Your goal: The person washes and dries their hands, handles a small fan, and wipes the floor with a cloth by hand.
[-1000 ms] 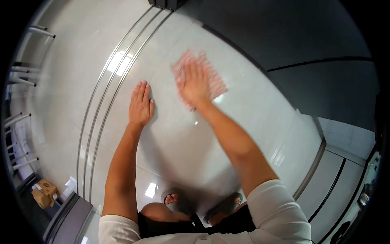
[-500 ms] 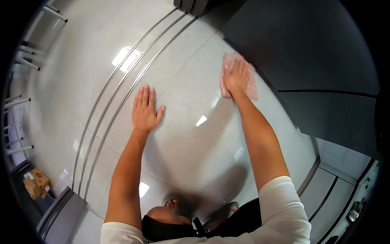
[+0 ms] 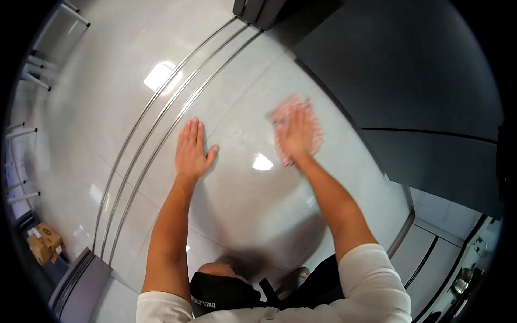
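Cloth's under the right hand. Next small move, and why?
Probably slide the right hand and cloth toward the dark panel: a strip of floor shows between cloth and panel, the hand lies flat over the cloth, and the left hand is apart from it, out of that path.

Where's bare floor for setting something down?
Bare floor lies between the left hand and the cloth, and between the metal tracks and the white furniture legs. It is crowded where the right hand covers part of the cloth.
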Demonstrator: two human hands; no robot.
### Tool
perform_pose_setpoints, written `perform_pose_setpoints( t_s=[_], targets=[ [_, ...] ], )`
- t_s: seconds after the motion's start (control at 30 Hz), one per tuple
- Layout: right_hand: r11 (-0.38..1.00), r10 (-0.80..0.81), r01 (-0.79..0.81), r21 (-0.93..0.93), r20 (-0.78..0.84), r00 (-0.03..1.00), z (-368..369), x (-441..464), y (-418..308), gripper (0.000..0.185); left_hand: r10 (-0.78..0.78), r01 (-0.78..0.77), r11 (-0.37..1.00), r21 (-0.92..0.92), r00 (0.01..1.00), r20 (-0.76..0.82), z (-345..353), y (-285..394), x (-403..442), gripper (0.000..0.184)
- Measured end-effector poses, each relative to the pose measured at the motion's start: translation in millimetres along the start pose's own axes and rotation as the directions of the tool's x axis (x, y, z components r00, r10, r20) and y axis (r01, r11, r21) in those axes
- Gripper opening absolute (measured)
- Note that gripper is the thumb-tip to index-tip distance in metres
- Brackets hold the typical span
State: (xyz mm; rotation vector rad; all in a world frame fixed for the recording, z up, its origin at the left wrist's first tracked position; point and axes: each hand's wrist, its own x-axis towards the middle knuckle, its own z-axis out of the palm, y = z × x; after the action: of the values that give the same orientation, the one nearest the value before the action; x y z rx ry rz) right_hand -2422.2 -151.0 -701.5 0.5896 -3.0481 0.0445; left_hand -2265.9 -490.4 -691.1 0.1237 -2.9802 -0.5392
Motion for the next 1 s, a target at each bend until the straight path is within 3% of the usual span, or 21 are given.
perform_pose_setpoints(
  t_s=[0.07,0.17,0.27,0.33,0.4,0.47,0.6,0.67,0.73,0.87,0.93,1.0],
  targets=[
    [0.987,0.118,-0.116,0.107,-0.012,0.993,-2,50,18,0.084,0.005,-0.005,1.000,-0.001,1.000,0.005,1,-1,1,0.084],
    [0.976,0.169,-0.175,0.127,0.057,0.984,1,127,-13,0.080,0.004,-0.004,1.000,-0.014,1.000,-0.007,2,-2,-1,0.085],
    [0.982,0.004,-0.004,0.187,-0.001,1.000,4,162,-82,0.076,0.010,-0.010,0.999,-0.036,1.000,0.003,-8,-1,0,0.082],
    [0.977,-0.177,0.178,0.121,-0.016,0.984,8,161,-121,0.072,0.010,-0.009,0.998,-0.058,1.000,0.021,-6,-4,-2,0.080],
    [0.965,-0.228,0.234,0.121,-0.062,0.972,5,137,-147,0.071,0.018,-0.016,0.996,-0.082,1.000,0.023,-13,-14,-3,0.079],
    [0.933,-0.335,0.333,0.133,-0.008,0.942,-3,107,-160,0.072,0.105,-0.091,0.977,-0.195,0.992,0.064,-19,-21,-8,0.081],
    [0.894,-0.414,0.413,0.174,-0.032,0.910,-8,37,-186,0.068,0.005,-0.003,0.976,-0.219,1.000,0.010,-32,-41,-87,0.085],
    [0.842,-0.536,0.534,0.076,0.018,0.844,-20,4,-210,0.069,-0.089,0.099,0.976,-0.193,0.994,0.060,-55,-54,-134,0.087],
    [0.779,-0.624,0.602,0.174,0.125,0.772,-40,-48,-235,0.070,-0.126,0.139,0.982,-0.130,0.986,0.107,-83,-63,-181,0.086],
    [0.678,-0.697,0.657,0.330,0.004,0.717,-30,-155,-259,0.073,-0.254,0.255,0.967,0.022,0.947,0.198,-127,-49,-250,0.083],
    [0.728,-0.662,0.600,0.331,0.113,0.741,-35,-181,-259,0.075,-0.273,0.269,0.962,0.050,0.939,0.208,-151,-29,-275,0.081],
    [0.707,-0.686,0.623,0.334,0.109,0.720,-39,-191,-251,0.075,-0.305,0.296,0.952,0.076,0.925,0.228,-167,-9,-301,0.079]
  ],
)
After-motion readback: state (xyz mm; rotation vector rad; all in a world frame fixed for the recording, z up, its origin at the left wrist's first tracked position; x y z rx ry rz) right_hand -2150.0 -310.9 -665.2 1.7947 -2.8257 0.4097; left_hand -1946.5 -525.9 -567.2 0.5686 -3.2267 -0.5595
